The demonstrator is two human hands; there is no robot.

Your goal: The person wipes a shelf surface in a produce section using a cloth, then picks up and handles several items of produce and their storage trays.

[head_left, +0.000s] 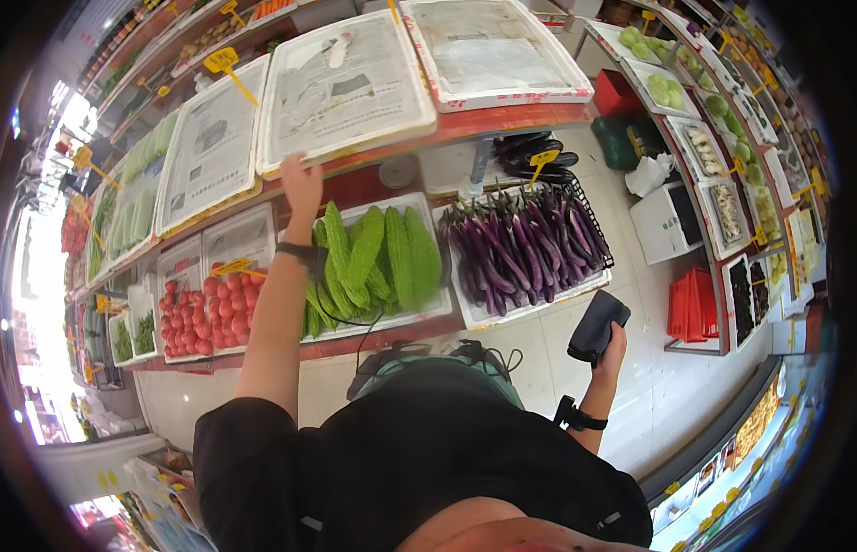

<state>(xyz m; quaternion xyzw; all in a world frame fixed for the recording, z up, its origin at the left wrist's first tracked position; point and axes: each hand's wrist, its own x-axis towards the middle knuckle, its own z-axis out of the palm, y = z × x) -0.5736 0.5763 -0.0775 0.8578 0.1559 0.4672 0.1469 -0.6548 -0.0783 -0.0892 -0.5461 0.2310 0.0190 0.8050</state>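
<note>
My left hand (301,187) reaches forward to the front rim of a newspaper-lined white foam tray (373,92) on the upper shelf. Its fingers look apart, with nothing seen in them; whether they touch the rim is hard to tell. Under my left forearm lie ridged green bitter gourds (359,258) in a white tray, beside red tomatoes (228,311). My right hand (614,345) is closed around a dark, flat rectangular case (598,327), held out over the floor to the right of the purple eggplants (525,248). Black bands circle both wrists.
A second bare foam tray (497,51) sits at the back. Darker eggplants (539,152) lie behind the purple ones. To the right stand a tiered vegetable rack (691,138), a white foam box (666,221) and red baskets (694,306). Yellow price tags (222,62) stick up among the trays.
</note>
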